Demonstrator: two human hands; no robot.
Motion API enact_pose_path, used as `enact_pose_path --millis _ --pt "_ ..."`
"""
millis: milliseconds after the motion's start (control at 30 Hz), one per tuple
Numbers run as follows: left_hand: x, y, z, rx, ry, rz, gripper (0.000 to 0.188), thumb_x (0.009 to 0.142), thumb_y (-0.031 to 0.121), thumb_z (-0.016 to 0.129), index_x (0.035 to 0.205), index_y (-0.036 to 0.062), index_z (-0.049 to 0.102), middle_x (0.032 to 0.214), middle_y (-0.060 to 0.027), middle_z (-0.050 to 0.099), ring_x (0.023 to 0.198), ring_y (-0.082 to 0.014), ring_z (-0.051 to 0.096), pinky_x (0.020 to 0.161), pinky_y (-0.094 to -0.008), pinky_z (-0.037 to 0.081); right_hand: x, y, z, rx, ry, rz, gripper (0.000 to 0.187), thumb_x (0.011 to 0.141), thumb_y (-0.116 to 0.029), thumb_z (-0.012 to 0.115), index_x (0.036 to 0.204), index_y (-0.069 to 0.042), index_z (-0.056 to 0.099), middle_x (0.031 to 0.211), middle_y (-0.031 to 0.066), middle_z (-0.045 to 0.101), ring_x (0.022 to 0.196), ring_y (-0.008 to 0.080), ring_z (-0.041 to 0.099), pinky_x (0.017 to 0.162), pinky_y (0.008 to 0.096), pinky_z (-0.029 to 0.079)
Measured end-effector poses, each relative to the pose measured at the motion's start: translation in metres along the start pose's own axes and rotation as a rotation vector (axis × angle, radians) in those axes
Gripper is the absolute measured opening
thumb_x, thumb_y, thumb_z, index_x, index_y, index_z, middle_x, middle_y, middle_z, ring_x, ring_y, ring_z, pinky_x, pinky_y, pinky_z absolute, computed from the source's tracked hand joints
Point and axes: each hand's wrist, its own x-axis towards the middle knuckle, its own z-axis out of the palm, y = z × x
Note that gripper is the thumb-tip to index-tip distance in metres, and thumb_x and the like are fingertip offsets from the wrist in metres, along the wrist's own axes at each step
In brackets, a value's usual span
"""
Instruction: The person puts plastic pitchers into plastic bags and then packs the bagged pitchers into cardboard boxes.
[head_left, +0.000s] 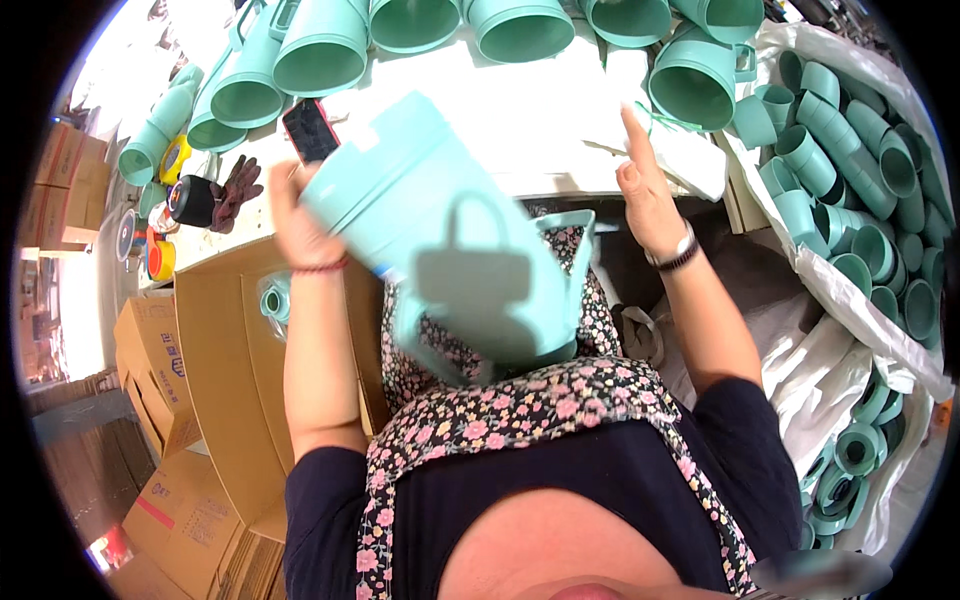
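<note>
A large mint-green plastic pitcher (425, 190) slants across my lap, its lower end near my flowered apron (520, 400) and its upper end over the table edge. A handle-like loop shows on its right side. My left hand (300, 228) is closed at the pitcher's upper left edge, its fingers smeared by motion and partly hidden. To the right, my right hand (652, 195) is raised apart from the pitcher, fingers stretched out, holding nothing. A dark shadow falls on the pitcher's side.
Several mint-green pitchers (320, 55) line the white table (500, 150). A phone (311, 130), dark gloves (237, 190) and tape rolls (160, 260) lie at the left. An open cardboard box (225, 370) stands left of my lap. A white sack (800, 240) with green cups is right.
</note>
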Motion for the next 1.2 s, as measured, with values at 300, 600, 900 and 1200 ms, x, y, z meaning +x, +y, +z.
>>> enact_pose_path --millis 300,600,900,1200 --pt "-0.032 0.072 -0.014 0.141 0.309 0.143 0.039 0.089 0.039 0.047 0.103 0.0027 0.054 0.081 -0.0099 0.062 0.091 -0.0258 0.058 0.09 -0.0437 0.044 0.093 0.064 0.089 -0.123 -0.13 -0.059 0.029 0.083 -0.023 0.06 0.105 -0.005 0.062 0.114 0.012 0.06 0.122 0.024 0.043 0.103 0.0354 0.029" --pt "-0.017 -0.027 0.022 0.611 -0.083 0.322 0.015 0.086 0.011 0.057 0.093 -0.003 0.057 0.071 -0.005 0.059 0.065 -0.0104 0.055 0.067 -0.0228 0.044 0.167 0.151 0.059 0.846 0.266 0.674 0.03 0.095 -0.023 0.042 0.104 0.003 0.053 0.095 0.0113 0.061 0.086 0.0217 0.061 0.08 0.0327 0.049" --pt "0.062 -0.009 0.135 1.006 -0.471 0.112 0.024 0.084 0.013 0.061 0.103 -0.0017 0.06 0.086 -0.0031 0.062 0.084 -0.0115 0.056 0.079 -0.0256 0.044 0.161 -0.006 0.066 0.864 -0.075 0.092 0.009 0.085 -0.004 0.058 0.093 0.0 0.059 0.103 0.0068 0.06 0.091 0.0142 0.057 0.085 0.0286 0.046" --pt "0.078 0.019 0.049 0.461 -0.07 0.002 0.015 0.092 0.016 0.049 0.096 0.0026 0.054 0.094 -0.011 0.063 0.087 -0.0178 0.06 0.079 -0.031 0.048 0.13 -0.034 0.039 1.102 -0.274 0.236 0.027 0.09 -0.031 0.051 0.1 -0.006 0.049 0.086 0.0061 0.058 0.073 0.016 0.055 0.062 0.0299 0.046"
